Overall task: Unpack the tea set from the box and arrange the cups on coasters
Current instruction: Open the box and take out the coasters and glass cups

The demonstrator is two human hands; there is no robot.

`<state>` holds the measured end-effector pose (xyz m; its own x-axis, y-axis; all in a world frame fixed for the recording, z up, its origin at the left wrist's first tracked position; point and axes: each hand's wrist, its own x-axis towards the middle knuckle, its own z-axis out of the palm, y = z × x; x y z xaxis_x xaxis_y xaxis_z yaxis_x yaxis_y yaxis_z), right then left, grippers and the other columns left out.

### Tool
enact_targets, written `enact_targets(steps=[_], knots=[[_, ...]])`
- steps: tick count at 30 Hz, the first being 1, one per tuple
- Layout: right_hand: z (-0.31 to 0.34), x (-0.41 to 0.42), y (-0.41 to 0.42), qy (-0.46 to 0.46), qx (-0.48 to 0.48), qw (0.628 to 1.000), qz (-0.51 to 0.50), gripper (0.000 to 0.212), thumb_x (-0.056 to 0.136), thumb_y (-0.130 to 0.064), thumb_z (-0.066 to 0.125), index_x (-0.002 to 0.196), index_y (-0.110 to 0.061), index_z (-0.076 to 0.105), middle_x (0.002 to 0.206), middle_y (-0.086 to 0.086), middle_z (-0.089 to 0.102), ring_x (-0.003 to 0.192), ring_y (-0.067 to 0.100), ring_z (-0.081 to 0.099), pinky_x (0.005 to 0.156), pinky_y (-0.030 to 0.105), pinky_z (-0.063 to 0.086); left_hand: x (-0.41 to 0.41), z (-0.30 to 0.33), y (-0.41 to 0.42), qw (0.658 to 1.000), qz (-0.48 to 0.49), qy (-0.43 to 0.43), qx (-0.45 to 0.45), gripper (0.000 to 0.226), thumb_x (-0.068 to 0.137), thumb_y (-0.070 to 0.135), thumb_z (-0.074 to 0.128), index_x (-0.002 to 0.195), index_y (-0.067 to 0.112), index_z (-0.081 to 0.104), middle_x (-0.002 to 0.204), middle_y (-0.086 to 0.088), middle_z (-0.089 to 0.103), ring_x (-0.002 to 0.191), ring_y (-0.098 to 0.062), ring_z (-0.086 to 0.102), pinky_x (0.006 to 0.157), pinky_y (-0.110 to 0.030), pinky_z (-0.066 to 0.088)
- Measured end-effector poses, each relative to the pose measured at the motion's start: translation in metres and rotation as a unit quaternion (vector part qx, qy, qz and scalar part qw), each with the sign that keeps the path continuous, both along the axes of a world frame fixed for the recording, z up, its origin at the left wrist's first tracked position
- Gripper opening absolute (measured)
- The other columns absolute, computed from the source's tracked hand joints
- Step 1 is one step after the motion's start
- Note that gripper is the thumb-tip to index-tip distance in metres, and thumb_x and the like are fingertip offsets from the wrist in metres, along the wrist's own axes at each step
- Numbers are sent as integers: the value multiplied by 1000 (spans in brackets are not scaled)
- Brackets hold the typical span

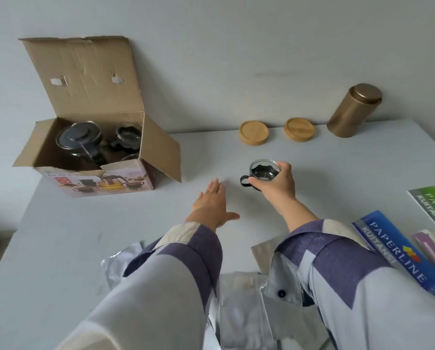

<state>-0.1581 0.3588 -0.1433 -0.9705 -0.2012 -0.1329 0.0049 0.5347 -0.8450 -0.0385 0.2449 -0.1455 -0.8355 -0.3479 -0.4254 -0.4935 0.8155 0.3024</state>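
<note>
One glass cup [264,171] with a dark holder and handle is out of the box [102,157] and in transit, so the step in hand looks like carrying the first cup to a coaster. The right hand [277,184] grasps it from the side, fingers wrapped around the glass wall, holding it above the middle of the desk [59,236], with the handle pointing toward the left hand. The left hand [211,205] is flat and released, palm down with fingers spread, over or on the desk surface just left of the cup, holding nothing. Two round wooden coasters [254,132] [299,129] lie near the far edge of the desk, both bare, beyond the held cup and apart from it. The next move probably calls for reaching further toward the far edge and lowering the cup upright and centred on the nearer coaster. The opened box sits at the far left corner and still holds a teapot [78,141] and at least one more cup [128,136], so most of the unpacking remains.
</note>
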Motion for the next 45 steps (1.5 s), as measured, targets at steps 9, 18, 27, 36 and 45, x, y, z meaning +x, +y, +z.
enact_targets(steps=[9, 18, 27, 36, 45], knots=[[-36, -10, 17, 21, -3, 1000, -14, 81, 66, -29, 83, 131, -10, 38, 129, 6, 52, 117, 23, 52, 94, 26, 41, -3, -15, 5, 1000, 0, -23, 5, 114, 80, 43, 71, 150, 7, -12, 159, -3, -16, 147, -17, -10, 121, -38, 9], [-18, -9, 26, -21, 0, 1000, 20, 119, 59, -35, 88, 149, -14, 12, 154, 8, 20, 143, 21, 24, 117, 35, 24, -1, -14, 5, 1000, 1, -27, 2, 111, 81, 44, 69, 151, 7, -8, 160, -3, -11, 148, -18, -6, 121, -38, 8], [53, 8, -30, 127, 179, 964, 150, 75, 80, -32, 67, 144, -18, 29, 145, 6, 33, 134, 30, 26, 101, 45, 38, 19, 43, -39, 979, 51, 166, -109, 49, 92, 4, 43, 139, 18, 42, 140, 1, 46, 126, -22, 46, 95, -36, 42], [92, 88, -164, 233, 80, 908, 338, 32, 88, -8, 56, 120, -10, 62, 122, 10, 59, 108, 26, 57, 92, 31, 43, 94, 76, -154, 927, 212, 251, -180, 47, 99, 16, 39, 146, 11, 33, 156, -5, 26, 146, -22, 18, 119, -38, 17], [105, 134, -268, 217, 346, 821, 398, 26, 88, -14, 61, 112, -5, 63, 114, 11, 64, 99, 30, 61, 72, 31, 45, 142, 55, -219, 962, 160, 96, -200, 80, 96, 52, 33, 152, 6, 1, 160, -7, -6, 148, -19, -6, 121, -36, 0]])
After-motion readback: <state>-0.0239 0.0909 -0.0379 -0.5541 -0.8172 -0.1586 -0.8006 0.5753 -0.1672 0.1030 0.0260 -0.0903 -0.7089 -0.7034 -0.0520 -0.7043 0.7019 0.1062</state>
